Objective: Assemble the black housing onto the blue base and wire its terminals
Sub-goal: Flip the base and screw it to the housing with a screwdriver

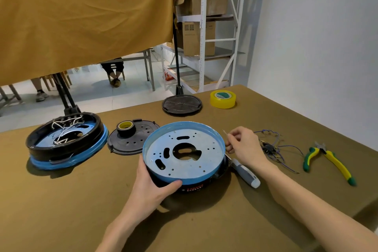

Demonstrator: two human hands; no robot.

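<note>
Left hand [152, 182] grips blue base [184, 150]; right hand [244, 145] pinches pin [225, 132].

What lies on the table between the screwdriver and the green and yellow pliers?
In the head view, a loose bundle of blue wires with a small black part lies between the screwdriver and the pliers; the right hand partly overlaps that stretch.

I count two blue bases [185, 153] [67, 139], two tape rolls [223, 99] [125, 128] (one yellow, one black), two flat black covers [181, 104] [131, 139], one pair of pliers [329, 160], one screwdriver [244, 173], and my two hands [151, 184] [245, 145].
</note>
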